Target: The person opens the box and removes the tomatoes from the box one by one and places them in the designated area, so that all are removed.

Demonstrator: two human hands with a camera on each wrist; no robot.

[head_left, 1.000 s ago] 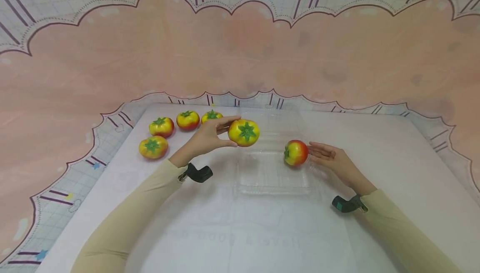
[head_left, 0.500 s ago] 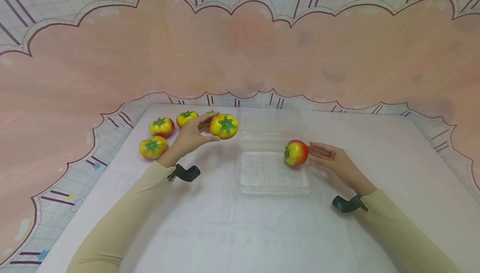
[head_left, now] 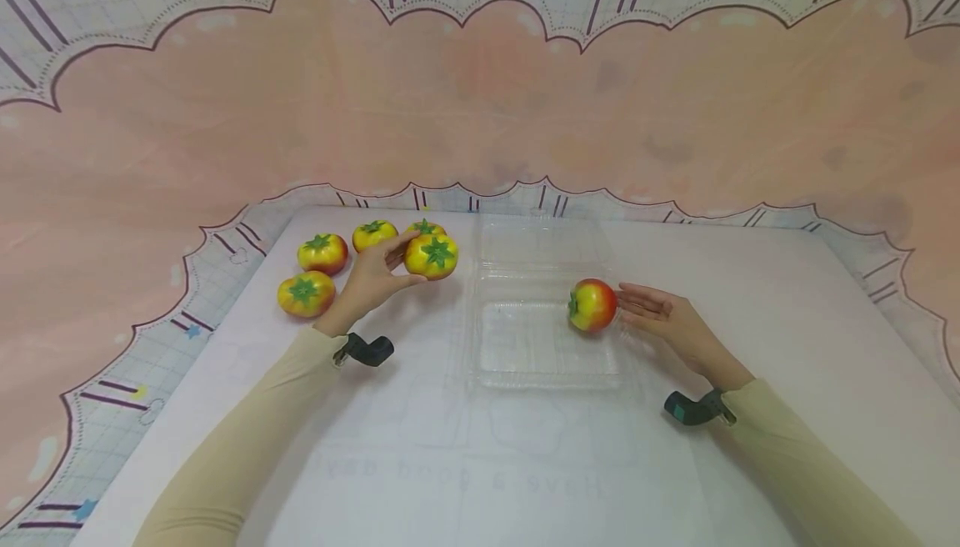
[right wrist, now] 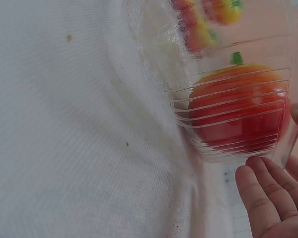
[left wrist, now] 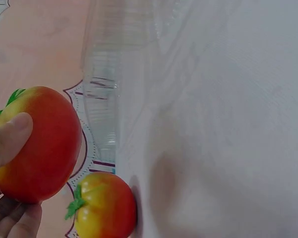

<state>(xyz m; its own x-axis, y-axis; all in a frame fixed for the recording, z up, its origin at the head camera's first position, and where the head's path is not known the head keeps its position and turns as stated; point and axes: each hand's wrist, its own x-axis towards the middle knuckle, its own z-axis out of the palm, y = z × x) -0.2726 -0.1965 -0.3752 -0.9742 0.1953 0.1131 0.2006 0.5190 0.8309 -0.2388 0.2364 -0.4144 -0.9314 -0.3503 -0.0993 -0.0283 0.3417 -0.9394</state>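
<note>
In the head view my left hand (head_left: 372, 280) grips a yellow-red tomato (head_left: 432, 257) with a green leafy top, thumb and fingers on its sides. It is raised in front of another tomato (head_left: 426, 228), which it partly covers. The left wrist view shows the thumb across the held tomato (left wrist: 49, 144) and a second tomato (left wrist: 107, 206) below. At the right side of an open clear plastic box (head_left: 547, 380) my right hand (head_left: 675, 326) has its fingers extended. A tomato (head_left: 592, 305) lies inside the box near those fingers, behind the ribbed wall in the right wrist view.
To the left on the white table (head_left: 480, 489) sit more tomatoes, including one at the front (head_left: 306, 294), one behind it (head_left: 322, 254) and one farther back (head_left: 373, 235). The box's lid (head_left: 543, 243) lies open toward the back. A patterned cloth (head_left: 480, 113) hangs behind.
My left hand has moved left with the tomato, from over the box's left edge to the tomatoes at the back left. The right hand and the tomato in the box have stayed still.
</note>
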